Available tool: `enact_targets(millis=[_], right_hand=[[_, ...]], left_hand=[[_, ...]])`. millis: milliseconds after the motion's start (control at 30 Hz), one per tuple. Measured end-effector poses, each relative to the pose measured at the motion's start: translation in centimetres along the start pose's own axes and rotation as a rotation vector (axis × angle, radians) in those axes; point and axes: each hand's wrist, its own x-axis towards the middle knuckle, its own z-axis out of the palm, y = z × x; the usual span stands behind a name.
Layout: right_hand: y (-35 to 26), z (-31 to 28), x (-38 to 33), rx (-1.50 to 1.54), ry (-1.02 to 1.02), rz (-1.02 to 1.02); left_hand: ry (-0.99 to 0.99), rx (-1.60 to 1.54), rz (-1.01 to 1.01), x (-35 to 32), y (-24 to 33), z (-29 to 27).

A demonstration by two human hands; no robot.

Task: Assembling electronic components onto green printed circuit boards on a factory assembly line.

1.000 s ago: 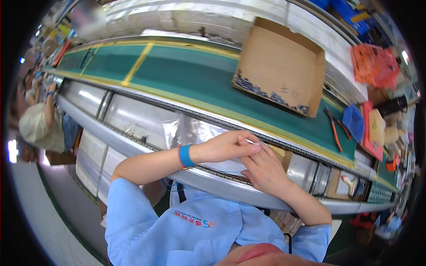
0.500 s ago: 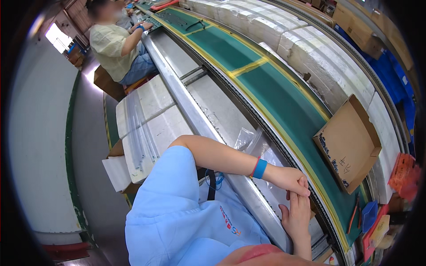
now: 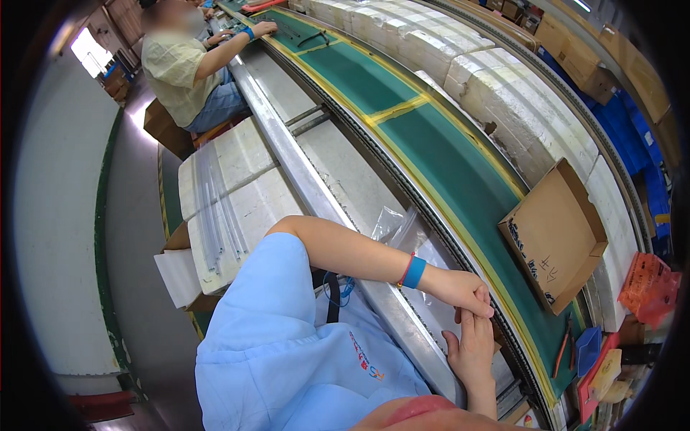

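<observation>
My left hand (image 3: pixel 463 289) wears a blue wristband (image 3: pixel 414 272) and rests at the near edge of a green conveyor belt (image 3: pixel 460 179). Its fingers curl over the fingertips of my right hand (image 3: pixel 471 352), which points up from below with straight fingers. The two hands touch; I see nothing in either. Clear plastic bags (image 3: pixel 402 226) lie on the grey bench surface just left of my left wrist. An open, shallow cardboard box (image 3: pixel 557 237) sits on the belt to the right of my hands.
A metal rail (image 3: pixel 302 179) runs along the bench front. White foam blocks (image 3: pixel 237 194) carrying clear tubes (image 3: pixel 215 215) stand at my left. Another person (image 3: pixel 187 68) sits farther up the line. White foam boxes (image 3: pixel 503 93) line the belt's far side; a small blue bin (image 3: pixel 588 350) sits at right.
My view has swung left and down along the line, so my hands now sit at the lower right. They stay pressed together at the belt's edge.
</observation>
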Motion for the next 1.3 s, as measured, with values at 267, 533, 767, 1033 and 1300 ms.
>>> enact_targets(millis=[267, 533, 767, 1033, 1300], right_hand=[[-0.1, 0.0, 0.1, -0.01, 0.024, -0.022], [0.1, 0.0, -0.1, 0.014, -0.014, -0.016], [0.2, 0.2, 0.0, 0.014, -0.027, -0.006], [0.2, 0.3, 0.1, -0.009, -0.003, -0.024], [0.0, 0.1, -0.1, -0.005, 0.002, -0.012]], left_hand=[[-0.011, 0.003, -0.001, 0.2, 0.0, 0.0], [-0.011, -0.022, 0.004, 0.2, -0.2, 0.1], [-0.009, -0.006, 0.026, 0.5, -0.7, 0.0], [-0.021, -0.039, 0.042, 0.7, -1.2, 0.0], [-0.002, -0.003, 0.056, 0.8, -1.0, 0.1]])
